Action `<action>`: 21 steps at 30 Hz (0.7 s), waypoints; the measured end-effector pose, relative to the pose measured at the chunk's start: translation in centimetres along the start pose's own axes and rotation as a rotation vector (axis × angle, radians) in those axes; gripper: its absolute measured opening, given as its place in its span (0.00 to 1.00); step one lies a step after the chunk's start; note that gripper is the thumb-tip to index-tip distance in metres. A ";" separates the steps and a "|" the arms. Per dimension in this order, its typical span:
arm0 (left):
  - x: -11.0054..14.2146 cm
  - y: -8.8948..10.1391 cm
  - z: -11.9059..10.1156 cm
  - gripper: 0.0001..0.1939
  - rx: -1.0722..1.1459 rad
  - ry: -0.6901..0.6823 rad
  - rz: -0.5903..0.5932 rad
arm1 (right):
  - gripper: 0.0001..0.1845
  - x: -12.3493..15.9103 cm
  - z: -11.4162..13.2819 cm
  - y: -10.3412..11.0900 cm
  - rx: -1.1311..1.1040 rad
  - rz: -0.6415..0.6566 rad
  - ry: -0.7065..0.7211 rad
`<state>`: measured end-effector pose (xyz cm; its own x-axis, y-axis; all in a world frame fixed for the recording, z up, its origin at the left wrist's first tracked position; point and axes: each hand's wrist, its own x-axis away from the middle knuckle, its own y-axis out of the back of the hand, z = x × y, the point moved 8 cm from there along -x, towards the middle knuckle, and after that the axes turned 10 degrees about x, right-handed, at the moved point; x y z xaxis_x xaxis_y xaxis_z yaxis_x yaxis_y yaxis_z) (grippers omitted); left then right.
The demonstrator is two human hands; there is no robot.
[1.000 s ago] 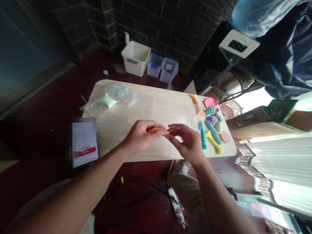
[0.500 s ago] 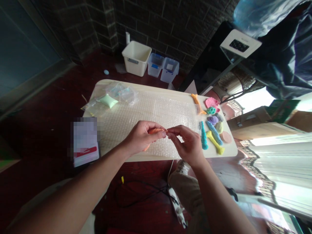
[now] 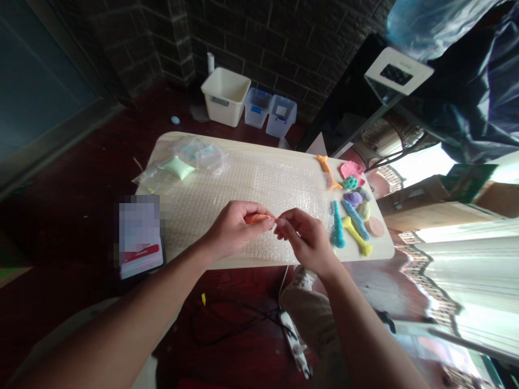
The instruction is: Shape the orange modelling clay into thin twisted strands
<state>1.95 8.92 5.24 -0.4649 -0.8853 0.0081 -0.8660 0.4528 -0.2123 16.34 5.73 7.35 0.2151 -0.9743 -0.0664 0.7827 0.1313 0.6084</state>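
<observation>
A left hand (image 3: 239,229) clasps a slender orange piece of soft, clay-like material (image 3: 255,218) between thumb and fingers, while the right hand (image 3: 305,237) pinches its narrow end at three o'clock, both above a clear plastic bubble-wrap sheet (image 3: 284,183) on a pale wood-grained table (image 3: 381,249). Working the tip well would likely call for a light, even squeeze from the right, the left bracing close to the pinch so the piece neither thins nor tears. At ten o'clock from the hands, a pale green pillow-shaped block (image 3: 178,167) appears to sit inside a clear plastic bag (image 3: 156,179), near a crumpled transparent bag (image 3: 218,161) showing traces of turquoise. Beyond, at eleven, stands a cream ribbed plastic bin (image 3: 223,112); at twelve, two blue-latched translucent plastic boxes (image 3: 254,120), their insides too indistinct to read
</observation>
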 end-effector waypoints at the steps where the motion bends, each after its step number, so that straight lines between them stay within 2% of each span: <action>1: 0.0 0.0 -0.1 0.07 -0.012 -0.017 0.007 | 0.14 0.0 -0.1 -0.2 -0.010 0.014 -0.013; 5: 0.0 -0.1 -0.2 0.08 -0.063 -0.064 0.019 | 0.17 0.1 0.0 -0.4 0.053 0.038 -0.013; 13: 0.0 -0.4 0.9 0.12 -0.006 -0.016 0.055 | 0.26 0.1 0.2 -0.3 0.172 0.049 -0.012; 18: 0.0 -0.1 0.1 0.10 -0.070 -0.009 0.016 | 0.19 0.2 0.7 -0.4 0.158 0.066 0.044; 21: 0.0 -0.3 0.0 0.09 -0.088 -0.022 0.027 | 0.19 0.2 0.9 -0.4 0.164 0.057 0.059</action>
<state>2.17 8.83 5.35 -0.4847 -0.8745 -0.0179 -0.8666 0.4829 -0.1257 15.55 5.29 7.75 0.2940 -0.9531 -0.0719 0.6639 0.1494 0.7327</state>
